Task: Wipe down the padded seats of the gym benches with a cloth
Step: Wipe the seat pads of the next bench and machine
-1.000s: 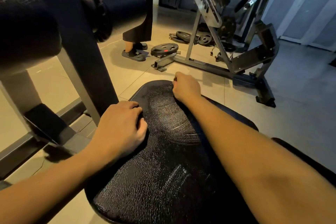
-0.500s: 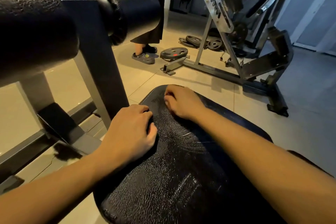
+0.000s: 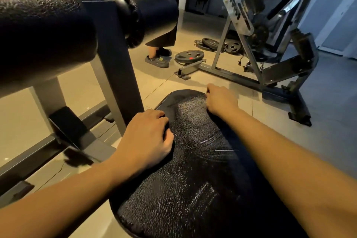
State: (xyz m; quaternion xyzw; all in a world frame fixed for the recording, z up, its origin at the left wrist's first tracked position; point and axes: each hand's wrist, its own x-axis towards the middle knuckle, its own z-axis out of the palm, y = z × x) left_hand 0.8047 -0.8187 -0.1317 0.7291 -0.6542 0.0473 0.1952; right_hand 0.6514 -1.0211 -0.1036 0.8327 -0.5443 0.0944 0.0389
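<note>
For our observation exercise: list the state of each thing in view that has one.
Padded seat: cracked, with shiny streaks.
Left hand: fingers curled, on the seat's left edge.
Right hand: fingers curled, at the seat's far end.
Weight plate: lying flat.
Roller pad: cracked, mounted on frame.

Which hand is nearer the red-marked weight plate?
Right. The right hand is at the far end of the seat, toward the weight plate; the left hand is farther back.

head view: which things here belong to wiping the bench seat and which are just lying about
Job: padded seat; left hand and right hand, both on it; no cloth clearly visible.
Lying about: weight plates on the floor; roller pad; machine frame; a bystander's sandals.
</note>
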